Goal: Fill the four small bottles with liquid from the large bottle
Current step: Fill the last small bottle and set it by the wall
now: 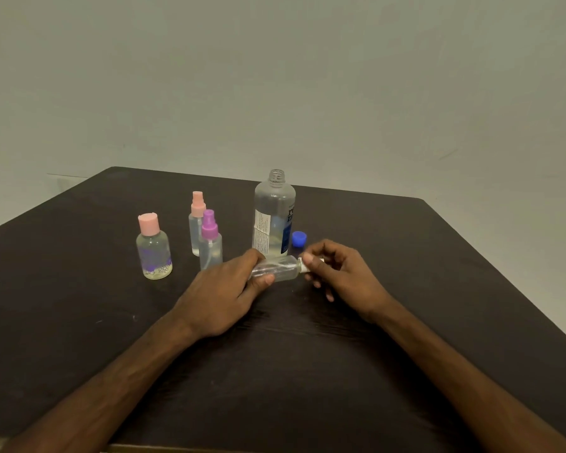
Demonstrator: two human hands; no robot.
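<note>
A clear bottle [276, 269] is held on its side just above the counter [438, 289], in front of the large bottle [274, 217]. Its body is gripped by the left hand [224, 295], and its white cap [303, 265] is pinched by the fingers of the right hand [340, 273]. Whether the cap is being loosened or tightened cannot be told. Either way, the bottle is best tipped upright before the cap is freed, so that nothing is spilled, and the body held firm while only the cap is turned. The large bottle stands open, with a blue cap [299, 239] set just beside it. A pink-capped bottle [153, 248], a pink sprayer [196, 223] and a purple sprayer [210, 243] are stood capped to the left. The counter is dark and wood-grained, and a plain pale wall [275, 76] is seen behind it.
</note>
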